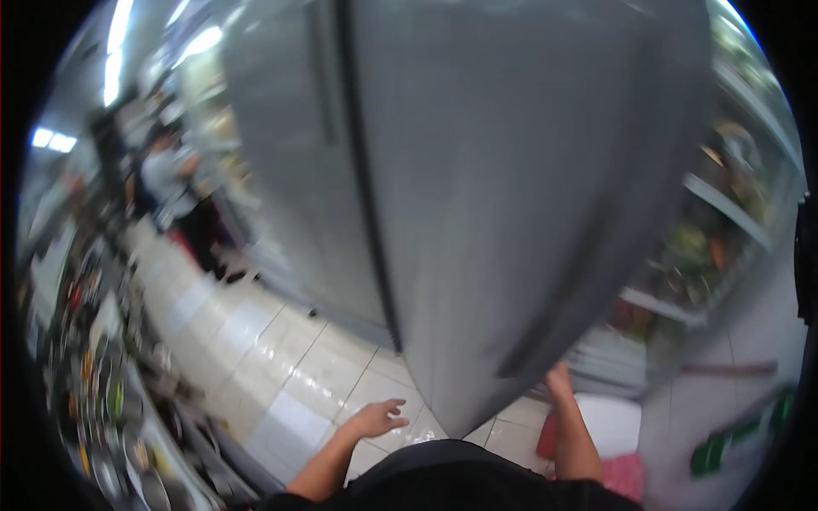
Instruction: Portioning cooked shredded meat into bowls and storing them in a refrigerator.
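Observation:
A large grey metal refrigerator door (498,211) stands swung open right in front of me, its lower corner near my body. My right hand (558,378) is at the door's free edge and grips it, with some fingers hidden by blur and the edge. My left hand (382,418) hangs over the tiled floor (313,377), fingers apart and holding nothing. To the right, the refrigerator's interior shelves (728,211) show, carrying blurred food items (693,249). A second grey door (281,160) sits left of the open one.
Down the aisle at left stands a person (176,185) in a light top and dark trousers. A counter (153,415) crowded with bowls and food runs along the left. Below the fridge lie a white lid or box (607,421) and pink cloth-like material (623,476). A green object (735,441) is far right.

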A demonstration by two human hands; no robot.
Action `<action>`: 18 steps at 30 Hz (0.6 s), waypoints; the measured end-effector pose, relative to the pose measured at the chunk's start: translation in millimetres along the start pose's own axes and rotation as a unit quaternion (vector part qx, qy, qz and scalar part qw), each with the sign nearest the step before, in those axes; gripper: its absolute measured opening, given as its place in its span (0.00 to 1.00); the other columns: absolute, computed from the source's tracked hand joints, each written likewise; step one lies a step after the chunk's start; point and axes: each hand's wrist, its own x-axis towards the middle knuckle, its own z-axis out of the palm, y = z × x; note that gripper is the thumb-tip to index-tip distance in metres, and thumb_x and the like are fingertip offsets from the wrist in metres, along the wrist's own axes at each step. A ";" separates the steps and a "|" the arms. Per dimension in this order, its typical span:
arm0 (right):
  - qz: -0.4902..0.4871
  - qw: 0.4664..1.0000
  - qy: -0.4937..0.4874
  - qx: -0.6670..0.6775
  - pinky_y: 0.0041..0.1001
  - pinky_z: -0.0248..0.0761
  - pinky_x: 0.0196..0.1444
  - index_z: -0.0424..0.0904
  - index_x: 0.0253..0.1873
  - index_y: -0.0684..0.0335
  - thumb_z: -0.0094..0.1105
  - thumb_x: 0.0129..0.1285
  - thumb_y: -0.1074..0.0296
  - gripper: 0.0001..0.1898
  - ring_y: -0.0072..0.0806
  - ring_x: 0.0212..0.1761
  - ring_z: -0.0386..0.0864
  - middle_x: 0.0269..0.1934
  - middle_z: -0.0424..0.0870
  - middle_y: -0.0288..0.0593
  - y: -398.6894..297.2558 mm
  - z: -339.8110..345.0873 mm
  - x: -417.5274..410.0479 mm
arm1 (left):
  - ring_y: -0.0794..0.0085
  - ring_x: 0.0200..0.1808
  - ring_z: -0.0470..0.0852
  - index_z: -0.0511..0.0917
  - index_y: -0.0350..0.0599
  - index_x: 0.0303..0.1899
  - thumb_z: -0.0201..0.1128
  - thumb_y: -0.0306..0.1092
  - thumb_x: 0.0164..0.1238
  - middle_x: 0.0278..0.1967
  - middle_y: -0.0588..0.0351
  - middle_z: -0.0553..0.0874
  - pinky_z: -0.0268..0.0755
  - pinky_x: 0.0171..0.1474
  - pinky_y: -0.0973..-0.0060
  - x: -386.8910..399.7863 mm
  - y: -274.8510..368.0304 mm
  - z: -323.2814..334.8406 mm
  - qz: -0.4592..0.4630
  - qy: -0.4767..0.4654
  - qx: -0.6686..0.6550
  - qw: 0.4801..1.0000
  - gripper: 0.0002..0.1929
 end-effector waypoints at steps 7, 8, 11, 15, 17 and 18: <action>-0.068 0.981 -0.023 -0.179 0.28 0.74 0.42 0.83 0.42 0.66 0.65 0.63 0.52 0.19 0.25 0.38 0.82 0.34 0.86 0.42 -61.2 78.6 -3.3 | 0.57 0.60 0.75 0.77 0.43 0.58 0.72 0.46 0.58 0.58 0.47 0.80 0.63 0.66 0.66 -30.0 -59.9 -0.2 0.101 -0.136 0.009 0.985 0.29; -0.067 0.981 -0.019 -0.183 0.28 0.74 0.42 0.83 0.42 0.66 0.65 0.63 0.52 0.19 0.25 0.38 0.82 0.34 0.86 0.42 -74.8 74.2 -0.8 | 0.57 0.61 0.75 0.77 0.43 0.59 0.72 0.46 0.58 0.59 0.48 0.79 0.62 0.67 0.66 -36.4 -73.3 -3.1 0.116 -0.142 -0.005 0.983 0.29; -0.132 0.972 -0.031 -0.192 0.29 0.75 0.40 0.83 0.41 0.66 0.68 0.61 0.54 0.18 0.29 0.34 0.81 0.32 0.85 0.45 -89.6 71.3 11.8 | 0.58 0.62 0.74 0.75 0.42 0.61 0.74 0.49 0.55 0.60 0.49 0.79 0.62 0.67 0.66 -64.7 -85.6 -34.0 -0.011 -0.177 -0.034 0.983 0.34; -0.172 0.942 -0.024 -0.288 0.30 0.76 0.41 0.82 0.41 0.68 0.69 0.59 0.54 0.19 0.33 0.35 0.83 0.32 0.85 0.48 -124.8 82.4 28.4 | 0.58 0.58 0.77 0.78 0.41 0.56 0.76 0.57 0.48 0.54 0.49 0.83 0.67 0.62 0.64 -105.3 -122.1 -42.9 0.031 -0.040 -0.085 0.995 0.37; -0.175 0.944 -0.027 -0.280 0.31 0.76 0.41 0.82 0.42 0.68 0.69 0.59 0.54 0.19 0.34 0.35 0.83 0.33 0.85 0.49 -137.4 83.1 47.0 | 0.58 0.58 0.78 0.77 0.38 0.56 0.79 0.52 0.46 0.54 0.47 0.83 0.68 0.62 0.65 -121.5 -136.7 -34.8 -0.092 0.094 -0.139 0.982 0.37; -0.179 0.947 -0.025 -0.267 0.32 0.77 0.41 0.82 0.42 0.68 0.69 0.58 0.54 0.20 0.36 0.35 0.83 0.35 0.85 0.51 -147.5 83.7 58.8 | 0.58 0.58 0.78 0.77 0.38 0.56 0.79 0.52 0.46 0.54 0.47 0.83 0.68 0.62 0.65 -127.3 -146.4 -31.7 -0.094 0.097 -0.144 0.980 0.37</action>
